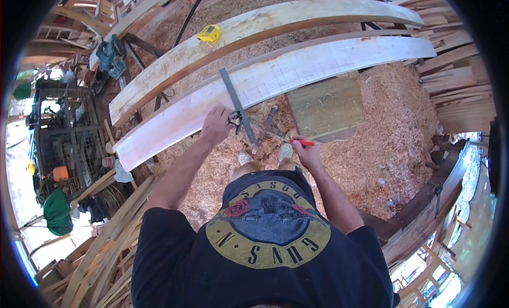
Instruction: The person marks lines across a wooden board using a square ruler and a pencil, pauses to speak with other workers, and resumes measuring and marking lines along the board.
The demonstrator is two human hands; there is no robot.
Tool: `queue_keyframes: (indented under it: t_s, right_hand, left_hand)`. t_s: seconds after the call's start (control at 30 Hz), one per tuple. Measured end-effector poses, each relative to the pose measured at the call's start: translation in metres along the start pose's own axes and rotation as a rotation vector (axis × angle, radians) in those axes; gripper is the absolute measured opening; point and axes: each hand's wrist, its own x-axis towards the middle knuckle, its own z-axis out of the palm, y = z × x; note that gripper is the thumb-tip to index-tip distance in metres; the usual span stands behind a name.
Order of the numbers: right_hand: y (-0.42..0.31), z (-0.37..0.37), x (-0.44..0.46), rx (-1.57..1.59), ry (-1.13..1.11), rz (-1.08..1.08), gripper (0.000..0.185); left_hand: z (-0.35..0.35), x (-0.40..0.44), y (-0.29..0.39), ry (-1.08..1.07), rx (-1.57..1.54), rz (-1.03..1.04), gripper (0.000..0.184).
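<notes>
My left hand (216, 125) is closed at the dark head of a metal square (231, 93), beside the near edge of a pale curved plank (275, 72). The square's long blade lies across the plank, and faint pencil lines show on the wood to its right. In my right hand (307, 151) is a red pencil (303, 142), held in a pinch to the right of the square, off the plank's near edge. A yellow tape measure (209, 33) rests on a second curved plank (265, 20) behind the first.
Wood shavings (392, 143) cover the ground around my feet. A flat board (326, 107) lies beyond my right hand. Stacked planks (458, 80) stand at the right, wire crates (63, 133) at the left, and long strips (106, 244) at the lower left.
</notes>
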Motion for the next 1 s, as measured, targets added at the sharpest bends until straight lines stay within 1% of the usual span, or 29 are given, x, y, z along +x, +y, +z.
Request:
queue_keyframes:
  t_s: [0.1,0.2,0.3,0.6,0.7,0.8,0.9,1.0]
  right_hand:
    - [0.001,0.002,0.006,-0.094,0.005,-0.037,0.036]
    - [-0.002,0.003,0.008,-0.119,-0.005,-0.029,0.039]
    - [-0.007,0.002,0.012,-0.165,-0.073,0.000,0.033]
    - [-0.014,0.008,0.015,-0.116,-0.064,-0.027,0.030]
    - [-0.031,0.007,0.012,-0.076,-0.086,0.027,0.029]
    - [-0.036,0.010,0.015,-0.031,-0.098,0.026,0.029]
    - [-0.054,0.008,0.013,-0.070,-0.086,0.017,0.030]
    - [-0.048,0.011,0.021,-0.077,-0.095,0.012,0.033]
  left_hand:
    - [-0.001,0.000,0.003,0.030,0.009,0.024,0.052]
    - [-0.002,0.001,0.005,0.035,-0.003,0.016,0.052]
    - [-0.002,0.001,0.004,0.042,-0.006,0.024,0.052]
    - [-0.003,0.002,0.004,0.031,-0.021,0.030,0.051]
    - [-0.006,0.005,0.004,-0.025,0.002,0.004,0.053]
    - [-0.008,0.007,0.008,0.001,0.016,0.000,0.060]
    - [-0.011,0.007,0.009,-0.042,0.043,0.026,0.066]
    - [-0.010,0.007,0.006,-0.014,0.030,0.070,0.070]
